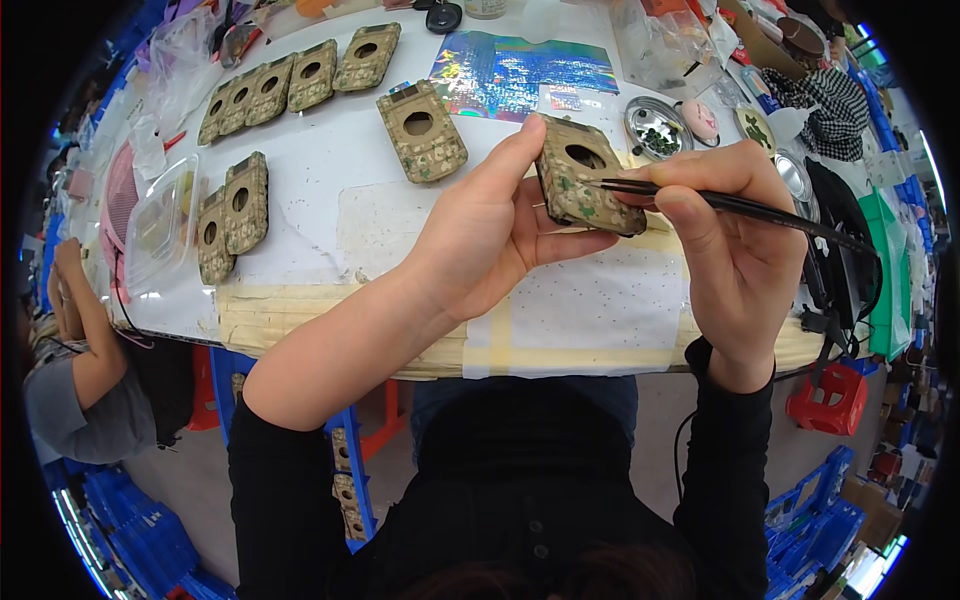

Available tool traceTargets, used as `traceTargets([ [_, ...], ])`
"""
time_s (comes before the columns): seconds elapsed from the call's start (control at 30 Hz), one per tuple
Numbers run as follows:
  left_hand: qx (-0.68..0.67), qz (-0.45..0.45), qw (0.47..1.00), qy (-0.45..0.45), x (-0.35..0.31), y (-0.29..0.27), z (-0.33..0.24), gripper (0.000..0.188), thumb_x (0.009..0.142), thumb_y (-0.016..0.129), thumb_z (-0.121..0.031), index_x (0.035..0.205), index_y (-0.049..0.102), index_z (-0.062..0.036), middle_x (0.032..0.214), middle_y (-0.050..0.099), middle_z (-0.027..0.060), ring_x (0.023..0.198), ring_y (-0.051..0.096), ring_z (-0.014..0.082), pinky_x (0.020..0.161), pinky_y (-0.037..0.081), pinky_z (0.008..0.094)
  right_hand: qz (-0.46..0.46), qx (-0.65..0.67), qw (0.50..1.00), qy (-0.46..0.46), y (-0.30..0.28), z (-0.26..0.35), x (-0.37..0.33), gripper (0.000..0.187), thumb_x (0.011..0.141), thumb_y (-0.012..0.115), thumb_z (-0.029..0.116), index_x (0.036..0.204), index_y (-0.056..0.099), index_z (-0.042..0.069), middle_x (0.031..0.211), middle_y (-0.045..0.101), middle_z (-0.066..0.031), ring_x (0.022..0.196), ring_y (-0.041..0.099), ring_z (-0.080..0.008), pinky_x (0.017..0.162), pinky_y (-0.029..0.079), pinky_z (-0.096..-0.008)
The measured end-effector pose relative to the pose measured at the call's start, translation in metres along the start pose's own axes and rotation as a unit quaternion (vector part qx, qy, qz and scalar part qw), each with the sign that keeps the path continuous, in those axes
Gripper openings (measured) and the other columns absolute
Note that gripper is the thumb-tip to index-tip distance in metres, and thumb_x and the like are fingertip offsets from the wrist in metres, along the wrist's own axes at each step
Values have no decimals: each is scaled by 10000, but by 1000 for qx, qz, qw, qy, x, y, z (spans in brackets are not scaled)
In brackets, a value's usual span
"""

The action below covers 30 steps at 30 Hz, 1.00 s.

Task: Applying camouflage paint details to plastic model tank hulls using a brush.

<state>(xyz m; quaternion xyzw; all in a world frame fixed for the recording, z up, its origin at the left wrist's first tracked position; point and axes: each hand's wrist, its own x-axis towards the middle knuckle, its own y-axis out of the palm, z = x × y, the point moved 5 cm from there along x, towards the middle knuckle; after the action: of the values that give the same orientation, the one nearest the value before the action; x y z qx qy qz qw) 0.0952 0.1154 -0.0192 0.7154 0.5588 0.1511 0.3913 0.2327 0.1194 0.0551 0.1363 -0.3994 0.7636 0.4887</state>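
Note:
My left hand [490, 225] is closed round a camouflage-patterned casing [580, 185] with a round hole in its upper part, held tilted above the table. In my right hand [735, 240] is a pair of black tweezers [740, 203], its tips touching or very close to the casing's face just below the hole. Whether the tips pinch anything is too small to tell. Another casing of the same kind [422, 132] lies on the table to the left of my left hand. A round tin [655, 122] with small dark green bits stands beyond my right hand.
Several matching casings [368, 57] lie in a row at the far left, and two more [246, 205] nearer. A shiny holographic sheet [520, 75] lies at the back. Left stands a clear plastic box [165, 225]; right, a green tray [885, 270]. A co-worker's arm [88, 335] shows at left.

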Motion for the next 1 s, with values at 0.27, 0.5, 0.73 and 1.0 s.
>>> traceTargets([
  [0.27,3,6,1000,-1,1,-2,0,502,979,265,-413,1239,420,-13,1121,574,147,991,618,239,791,570,327,-25,72,997,8,-7,-1,0,207,923,511,138,977,523,-62,890,591,-143,817,627,-199,745,513,-290],
  [0.5,14,7,1000,8,3,-1,0,524,979,255,-411,1266,379,9,1145,553,190,1011,607,291,776,576,328,-157,102,982,21,-27,0,-19,161,917,526,108,968,532,-45,874,601,-118,758,600,-144,706,482,-252],
  [0.73,6,-5,1000,9,4,-4,2,518,978,276,-403,1265,376,16,1160,542,202,1010,604,311,777,577,333,-148,-200,966,69,-31,-15,-35,78,877,554,56,907,605,6,771,573,-73,714,521,-139,673,413,-247],
  [1.0,-2,-10,1000,4,6,-5,3,501,981,280,-392,1252,389,15,1138,559,192,994,612,308,771,579,331,-89,-332,938,51,-20,-27,-35,161,704,715,40,845,637,45,679,557,-56,689,514,-219,612,414,-315],
])
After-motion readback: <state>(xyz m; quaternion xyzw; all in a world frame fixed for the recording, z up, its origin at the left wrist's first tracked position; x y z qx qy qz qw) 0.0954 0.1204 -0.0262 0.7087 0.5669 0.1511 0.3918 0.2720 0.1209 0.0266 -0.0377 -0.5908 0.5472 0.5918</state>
